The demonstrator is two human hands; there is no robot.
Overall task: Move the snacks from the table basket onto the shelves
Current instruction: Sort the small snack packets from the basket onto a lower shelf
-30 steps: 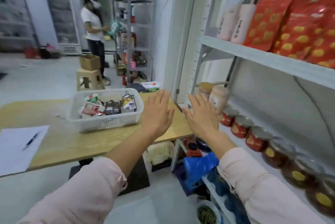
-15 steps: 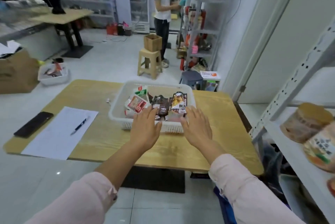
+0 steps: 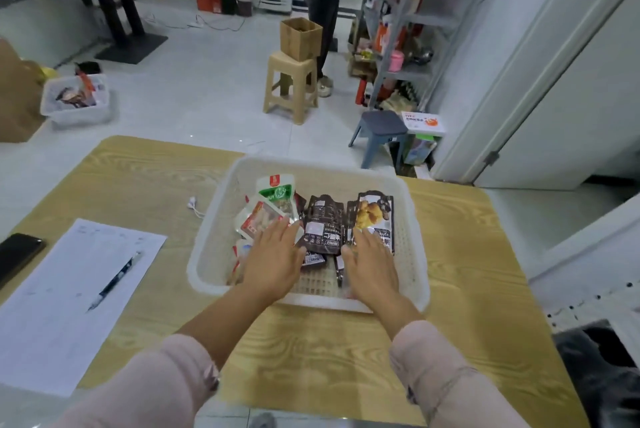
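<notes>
The white basket [image 3: 412, 219] is sitting on the wooden worktop [image 3: 467, 254]. The snacks [image 3: 323, 244] are lying inside it: a green packet [image 3: 277, 190], a red packet [image 3: 258, 219], a dark brown packet [image 3: 322, 214] and a chicken packet [image 3: 375, 214]. Both hands are reaching over the basket, palms down. The left hand [image 3: 273, 263] is flat by the red packet, fingers straight and a little spread. The right hand [image 3: 370, 266] is flat too, by the chicken packet. Neither is holding anything. I cannot tell if they are touching the snacks. A paper [image 3: 62, 306], a pen [image 3: 116, 280] and a black phone [image 3: 17, 256] are lying on the left.
</notes>
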